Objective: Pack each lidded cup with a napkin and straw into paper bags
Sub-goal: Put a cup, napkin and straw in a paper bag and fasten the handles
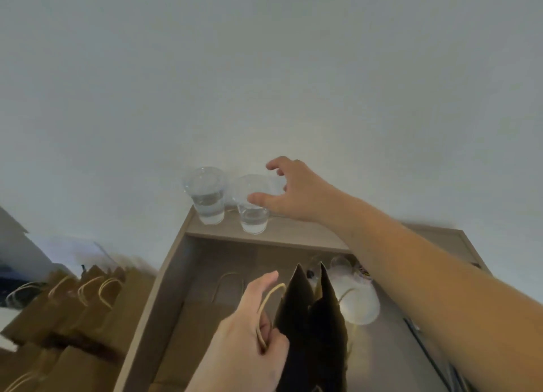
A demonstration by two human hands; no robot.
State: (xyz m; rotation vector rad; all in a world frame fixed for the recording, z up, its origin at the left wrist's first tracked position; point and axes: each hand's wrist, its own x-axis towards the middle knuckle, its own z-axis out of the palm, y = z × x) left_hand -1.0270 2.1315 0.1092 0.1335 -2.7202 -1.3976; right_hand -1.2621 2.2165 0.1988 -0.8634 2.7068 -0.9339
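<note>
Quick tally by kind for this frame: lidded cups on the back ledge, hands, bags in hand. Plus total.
Lidded cups on the ledge: 2 (left cup, right cup)
Hands: 2 (left hand, right hand)
Paper bag held by its handle: 1
Total: 5

Right grip point(293, 191) spread over lidded cup point(253, 218), thumb at its side; contact unclear. Second cup point(207, 203) just left, both on desk point(299, 234) ledge. Left grip point(249, 327) pinches paper bag point(311, 318) handle
</note>
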